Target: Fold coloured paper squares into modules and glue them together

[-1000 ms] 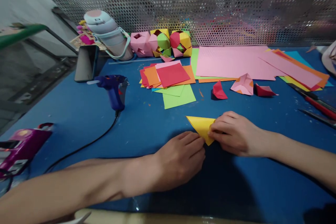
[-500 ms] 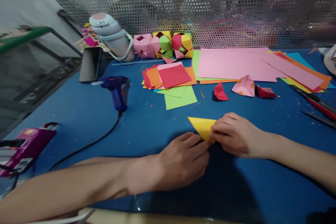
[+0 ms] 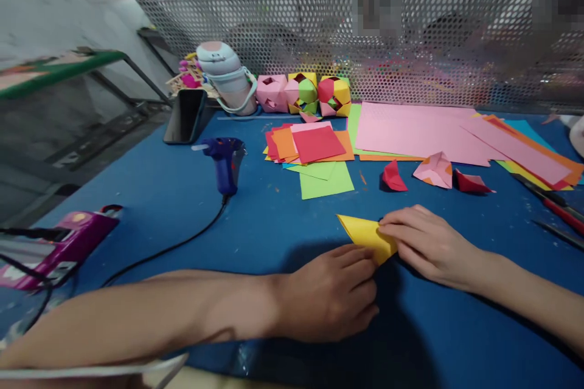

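The work surface was a blue table (image 3: 150,194) set against a perforated metal screen (image 3: 292,18). Near the front edge, well clear of the other stock, lay a yellow paper (image 3: 365,232) folded into a triangle and flat on the table.

The left hand (image 3: 335,292) rested knuckles-up with its fingers curled in close. Its thumb and forefinger were closed on the near point of the yellow paper. The right hand (image 3: 426,243) lay on the right end of the same paper with its fingers bent and their tips pressing on the fold. Its thumb was hidden, so it could not be determined whether that hand gripped the paper or only pressed it.

Behind the hands were a red folded piece (image 3: 393,176), a pink folded piece (image 3: 434,170) and a second red piece (image 3: 472,183). A stack of coloured squares (image 3: 314,143) lay farther back, partly over a green sheet (image 3: 326,181). Large pink sheets (image 3: 420,134) were spread to the right of the stack. Paper cubes (image 3: 303,92) stood along the screen beside a bottle (image 3: 227,76). A phone (image 3: 185,115) and a blue glue gun (image 3: 225,159) occupied the left side, the gun's cord (image 3: 173,249) trailing toward the front. A purple device (image 3: 68,244) sat at the far left edge.
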`<state>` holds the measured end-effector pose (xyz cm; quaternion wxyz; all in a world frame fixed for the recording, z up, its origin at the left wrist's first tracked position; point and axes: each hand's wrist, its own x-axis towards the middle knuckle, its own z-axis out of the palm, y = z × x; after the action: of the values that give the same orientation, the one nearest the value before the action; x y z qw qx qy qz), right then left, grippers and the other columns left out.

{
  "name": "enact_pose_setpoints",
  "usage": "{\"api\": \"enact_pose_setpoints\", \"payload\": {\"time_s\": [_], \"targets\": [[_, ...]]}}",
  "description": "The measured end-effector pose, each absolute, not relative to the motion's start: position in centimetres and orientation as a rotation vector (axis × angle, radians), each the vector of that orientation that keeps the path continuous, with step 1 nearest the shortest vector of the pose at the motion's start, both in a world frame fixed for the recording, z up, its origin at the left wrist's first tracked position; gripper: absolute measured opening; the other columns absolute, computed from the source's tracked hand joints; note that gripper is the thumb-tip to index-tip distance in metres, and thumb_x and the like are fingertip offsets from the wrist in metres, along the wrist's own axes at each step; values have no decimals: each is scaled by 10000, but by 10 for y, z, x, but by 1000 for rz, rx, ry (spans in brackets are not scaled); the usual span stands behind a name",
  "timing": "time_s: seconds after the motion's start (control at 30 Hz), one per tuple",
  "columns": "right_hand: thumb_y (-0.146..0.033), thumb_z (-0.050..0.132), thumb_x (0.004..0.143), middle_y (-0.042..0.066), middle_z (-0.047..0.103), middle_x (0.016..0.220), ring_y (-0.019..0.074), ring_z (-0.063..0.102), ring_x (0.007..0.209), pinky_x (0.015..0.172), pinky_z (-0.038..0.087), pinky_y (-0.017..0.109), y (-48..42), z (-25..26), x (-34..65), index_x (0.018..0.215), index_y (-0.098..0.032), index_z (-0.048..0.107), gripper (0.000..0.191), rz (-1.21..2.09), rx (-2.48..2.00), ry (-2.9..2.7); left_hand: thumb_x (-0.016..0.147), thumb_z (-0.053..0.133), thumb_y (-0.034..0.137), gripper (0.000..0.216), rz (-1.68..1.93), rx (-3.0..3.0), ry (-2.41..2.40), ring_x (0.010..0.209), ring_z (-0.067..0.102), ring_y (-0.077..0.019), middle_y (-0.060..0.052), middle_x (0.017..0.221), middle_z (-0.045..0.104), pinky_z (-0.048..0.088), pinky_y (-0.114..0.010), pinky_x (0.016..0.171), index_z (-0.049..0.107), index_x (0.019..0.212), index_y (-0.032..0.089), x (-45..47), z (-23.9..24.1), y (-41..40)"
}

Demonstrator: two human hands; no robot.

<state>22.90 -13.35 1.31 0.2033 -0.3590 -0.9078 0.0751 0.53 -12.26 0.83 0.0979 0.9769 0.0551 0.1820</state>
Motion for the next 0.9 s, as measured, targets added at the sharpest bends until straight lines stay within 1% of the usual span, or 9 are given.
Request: {"api": "enact_pose_setpoints", "payload": {"time_s": [0.1, 0.27, 0.37, 0.5, 0.73, 0.8, 0.9], "targets": [[-126, 400, 884, 111, 597, 1006, 184, 537, 910, 758, 428, 347, -131, 10, 231, 1051, -151, 560, 232, 231, -1043, -2515, 855, 446, 226, 193, 534, 2917, 143, 914, 565, -194, -117, 855, 614, 484, -345, 852, 557, 728, 132, 5, 10, -122], [-127, 394, 880, 111, 588, 1034, 192, 543, 941, 789, 438, 366, -128, 7, 230, 1093, -165, 551, 267, 297, -1100, -2532, 857, 441, 213, 181, 551, 2958, 122, 834, 563, -180, -105, 826, 599, 493, -327, 789, 535, 724, 136, 6, 8, -121], [-119, 390, 866, 107, 583, 1017, 198, 548, 907, 774, 447, 368, -125, 10, 227, 1133, -181, 542, 313, 317, -1129, -2573, 861, 436, 213, 185, 584, 2977, 121, 807, 560, -178, -93, 790, 588, 485, -321, 774, 531, 721, 138, 7, 6, -121], [-83, 380, 842, 100, 570, 977, 193, 539, 865, 749, 456, 352, -117, 16, 223, 1136, -186, 546, 353, 380, -1125, -2639, 860, 440, 218, 184, 613, 2991, 129, 789, 555, -176, -81, 761, 573, 474, -318, 770, 528, 719, 139, 8, 5, -122], [-79, 319, 881, 102, 533, 929, 177, 492, 827, 716, 438, 335, -98, 24, 206, 1102, -150, 569, 341, 516, -1013, -2778, 858, 439, 223, 187, 608, 3003, 133, 771, 547, -173, -78, 760, 571, 474, -316, 749, 523, 710, 145, 8, 3, -123], [-87, 313, 894, 95, 533, 929, 168, 494, 826, 719, 438, 323, -92, 30, 201, 1129, -154, 563, 350, 599, -989, -2774, 856, 448, 225, 179, 624, 3003, 132, 765, 546, -171, -74, 756, 570, 474, -315, 745, 518, 711, 148, 8, 3, -123], [-109, 334, 908, 70, 542, 929, 147, 518, 851, 749, 448, 292, -82, 41, 198, 1164, -182, 552, 345, 835, -990, -2741, 856, 457, 232, 171, 647, 3003, 123, 759, 546, -170, -71, 748, 567, 474, -313, 736, 514, 717, 149, 8, 3, -122]]}}
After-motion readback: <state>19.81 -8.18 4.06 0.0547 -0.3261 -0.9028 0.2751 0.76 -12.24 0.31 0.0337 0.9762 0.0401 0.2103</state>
